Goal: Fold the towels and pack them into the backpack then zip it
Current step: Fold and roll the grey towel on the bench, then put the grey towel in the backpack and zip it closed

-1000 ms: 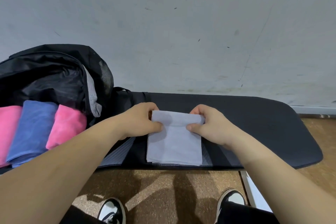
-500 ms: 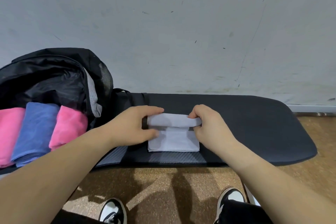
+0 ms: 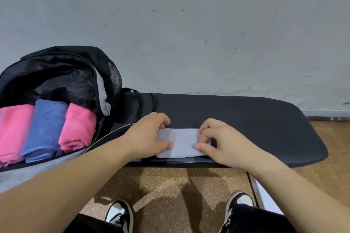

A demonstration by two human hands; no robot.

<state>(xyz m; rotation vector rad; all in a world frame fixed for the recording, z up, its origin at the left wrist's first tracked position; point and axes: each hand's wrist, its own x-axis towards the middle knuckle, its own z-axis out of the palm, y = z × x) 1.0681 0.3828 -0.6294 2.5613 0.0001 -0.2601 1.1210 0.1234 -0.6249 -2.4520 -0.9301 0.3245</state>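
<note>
1 open backpack [image 3: 62,66] at left held 3 folded towels: 2 pink towels [image 3: 13,130] [image 3: 77,128], 1 blue towel [image 3: 45,126] btwn them. 1 grey towel [image 3: 182,142] lay folded near the desk [image 3: 255,119] front edge, btwn both grips. Left grip [image 3: 147,138] curled over its left end, thumb pressed on top. Right grip [image 3: 225,145] pinched its right end w/ bent fingertips.
</note>
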